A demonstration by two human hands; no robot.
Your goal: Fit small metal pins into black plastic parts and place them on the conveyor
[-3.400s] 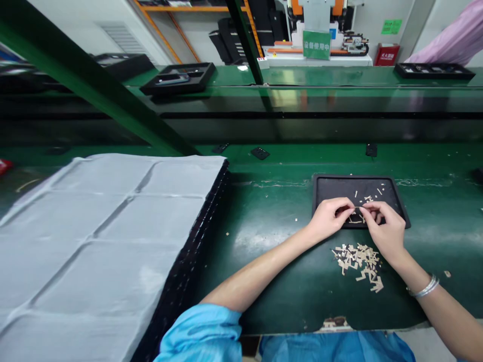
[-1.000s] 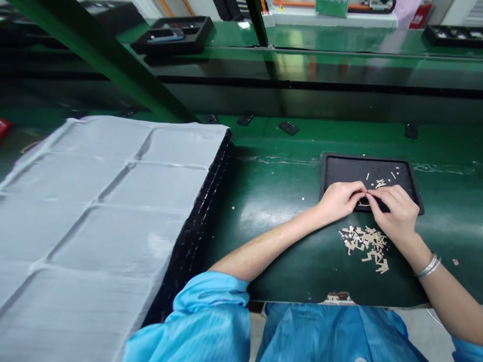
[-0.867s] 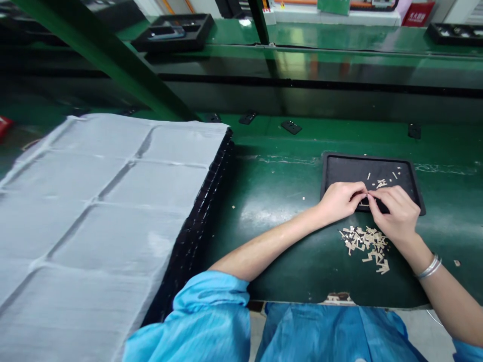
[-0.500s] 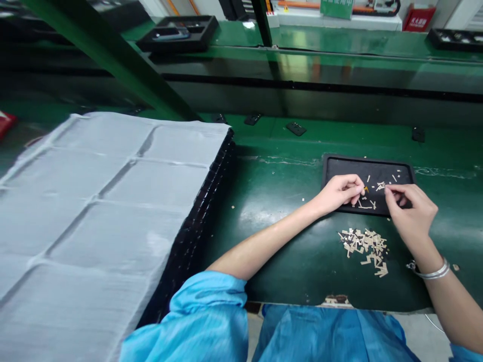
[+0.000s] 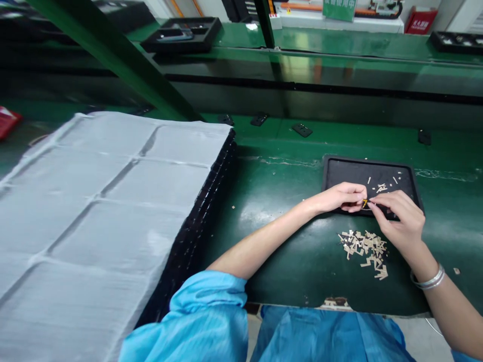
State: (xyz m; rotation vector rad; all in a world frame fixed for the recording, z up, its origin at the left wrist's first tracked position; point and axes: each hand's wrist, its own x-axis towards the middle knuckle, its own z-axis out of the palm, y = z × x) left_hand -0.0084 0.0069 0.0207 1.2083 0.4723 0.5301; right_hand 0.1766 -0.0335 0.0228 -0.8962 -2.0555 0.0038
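Between the fingertips of my left hand (image 5: 349, 196) is a small yellow piece (image 5: 365, 203), bent like an L or a 7. My right hand (image 5: 400, 216) is closed in a pinch right beside that piece; whatever its fingertips hold is too small to make out. Both hands are over the front part of a shallow black tray (image 5: 330, 173). Inside the tray lie several tiny pale strips (image 5: 382, 188). On the bench in front of it sits a loose heap of small beige pieces (image 5: 364, 244).
A tall stack of black trays topped by a grey-white sheet (image 5: 124, 201) stands to the left. Flat black parts (image 5: 302, 130) lie along the back of the green bench (image 5: 287, 181). A slanting green post (image 5: 113, 55) rises behind the stack.
My right hand has moved left and down, so its fingertips meet those of my left hand at the yellow piece. My left hand has shifted slightly.
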